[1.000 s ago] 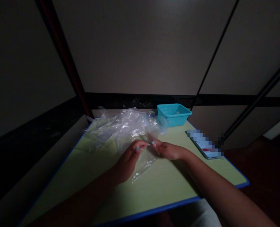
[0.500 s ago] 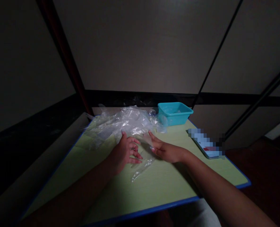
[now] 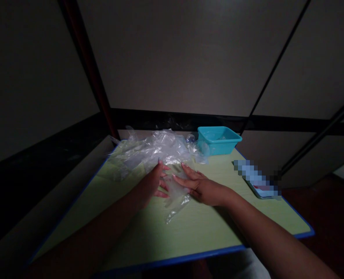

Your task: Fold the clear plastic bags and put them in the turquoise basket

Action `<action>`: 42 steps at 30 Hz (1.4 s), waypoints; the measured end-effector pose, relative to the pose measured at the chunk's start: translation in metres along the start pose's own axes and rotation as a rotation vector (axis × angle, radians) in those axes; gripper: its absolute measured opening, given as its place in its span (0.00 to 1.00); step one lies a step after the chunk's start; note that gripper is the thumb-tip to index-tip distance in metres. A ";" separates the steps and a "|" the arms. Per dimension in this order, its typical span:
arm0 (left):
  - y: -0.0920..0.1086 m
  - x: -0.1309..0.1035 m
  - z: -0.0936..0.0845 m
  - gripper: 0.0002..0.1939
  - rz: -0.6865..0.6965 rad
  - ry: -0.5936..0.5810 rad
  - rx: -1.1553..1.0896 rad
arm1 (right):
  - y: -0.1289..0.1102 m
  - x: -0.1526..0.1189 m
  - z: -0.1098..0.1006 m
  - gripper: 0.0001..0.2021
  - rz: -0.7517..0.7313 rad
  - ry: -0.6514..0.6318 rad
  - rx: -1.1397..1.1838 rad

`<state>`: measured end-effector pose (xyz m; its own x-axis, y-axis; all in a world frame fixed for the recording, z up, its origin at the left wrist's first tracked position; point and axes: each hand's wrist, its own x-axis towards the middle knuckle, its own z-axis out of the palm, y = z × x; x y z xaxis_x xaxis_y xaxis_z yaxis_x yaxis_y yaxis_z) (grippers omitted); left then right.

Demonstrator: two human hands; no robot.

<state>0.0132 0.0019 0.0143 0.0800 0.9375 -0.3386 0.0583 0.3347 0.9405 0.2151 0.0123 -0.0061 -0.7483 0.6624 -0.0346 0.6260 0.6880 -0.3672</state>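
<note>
A thin, clear plastic sheet [image 3: 176, 193], limp like a bag or disposable glove, lies on the table between my hands, with a narrow crinkled strip pointing toward me. My right hand [image 3: 199, 188] rests over its right part, fingers stretched out and spread. At the sheet's left edge, my left hand [image 3: 154, 182] has its thumb up and its fingers apart; whether the fingertips touch the plastic I cannot tell. Just beyond both hands spreads a loose heap of crumpled clear plastic [image 3: 166, 145].
A turquoise plastic basket [image 3: 219, 147] stands at the far right, touching the heap's edge. A flat, partly blurred phone-like object [image 3: 257, 180] lies near the right edge. The pale green table [image 3: 148, 240] has a blue rim, with wall panels behind it.
My right hand has flattened its fingers down over the plastic sheet, which is more spread out between my hands. My left fingers have drawn in slightly. The view has shifted a little.
</note>
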 end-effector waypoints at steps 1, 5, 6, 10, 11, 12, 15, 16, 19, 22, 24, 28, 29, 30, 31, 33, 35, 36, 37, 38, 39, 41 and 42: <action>-0.001 0.000 0.000 0.21 0.013 -0.012 0.018 | -0.001 0.000 0.000 0.30 0.000 0.001 -0.006; -0.004 -0.003 -0.001 0.16 0.105 -0.094 0.067 | -0.002 -0.001 0.000 0.33 -0.030 0.009 -0.021; -0.005 -0.004 -0.001 0.16 0.115 -0.118 0.057 | -0.002 -0.001 0.000 0.35 -0.038 0.014 -0.021; -0.010 -0.001 -0.001 0.18 0.098 -0.185 -0.031 | 0.000 -0.001 0.001 0.43 -0.056 0.031 -0.011; -0.011 0.000 -0.001 0.18 0.099 -0.187 -0.050 | 0.000 -0.001 0.001 0.45 -0.060 0.030 -0.009; -0.012 0.000 -0.002 0.18 0.104 -0.184 -0.061 | -0.001 -0.001 0.001 0.45 -0.064 0.027 -0.007; -0.014 0.001 -0.002 0.20 0.136 -0.159 -0.034 | -0.001 0.000 0.000 0.45 -0.074 0.014 0.000; -0.014 0.001 -0.002 0.21 0.148 -0.147 -0.010 | -0.002 0.000 0.001 0.45 -0.073 0.009 0.005; -0.018 0.002 -0.002 0.27 0.194 -0.128 0.016 | -0.002 0.001 0.002 0.44 -0.057 0.018 0.022; -0.022 0.004 -0.003 0.33 0.203 -0.135 0.010 | -0.001 0.001 0.003 0.44 0.002 0.051 0.007; -0.023 0.005 -0.003 0.36 0.200 -0.152 0.031 | -0.001 0.001 0.002 0.45 0.065 0.064 -0.027; -0.021 0.001 -0.002 0.38 0.211 -0.173 0.099 | -0.001 0.000 0.001 0.45 0.162 0.025 -0.070; -0.019 -0.001 -0.001 0.38 0.207 -0.173 0.110 | -0.001 0.000 0.000 0.45 0.174 0.005 -0.075; -0.018 -0.003 -0.001 0.40 0.202 -0.175 0.113 | -0.001 0.000 0.000 0.45 0.184 -0.015 -0.080; -0.017 -0.005 0.000 0.41 0.200 -0.176 0.112 | -0.002 0.001 0.000 0.44 0.193 -0.029 -0.084; -0.016 -0.007 0.001 0.42 0.201 -0.179 0.106 | -0.002 0.001 0.000 0.42 0.212 -0.045 -0.088; -0.016 -0.009 0.003 0.43 0.204 -0.187 0.108 | -0.002 0.002 0.001 0.40 0.222 -0.038 -0.090; -0.017 -0.010 0.004 0.43 0.202 -0.193 0.114 | -0.002 0.002 0.001 0.40 0.221 -0.030 -0.092; -0.017 -0.010 0.004 0.43 0.196 -0.201 0.124 | -0.002 0.003 0.002 0.40 0.220 -0.021 -0.096; -0.017 -0.012 0.005 0.43 0.187 -0.213 0.140 | -0.002 0.003 0.003 0.40 0.220 -0.013 -0.100; -0.018 -0.013 0.007 0.43 0.178 -0.226 0.159 | -0.002 0.004 0.004 0.40 0.222 -0.007 -0.105; -0.017 -0.016 0.008 0.43 0.174 -0.240 0.203 | -0.002 0.005 0.005 0.40 0.227 -0.005 -0.111; -0.017 -0.017 0.008 0.43 0.182 -0.241 0.221 | -0.002 0.005 0.006 0.40 0.229 -0.007 -0.113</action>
<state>0.0190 -0.0203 0.0040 0.3393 0.9217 -0.1880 0.2324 0.1115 0.9662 0.2091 0.0124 -0.0108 -0.5851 0.8033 -0.1116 0.7998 0.5488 -0.2432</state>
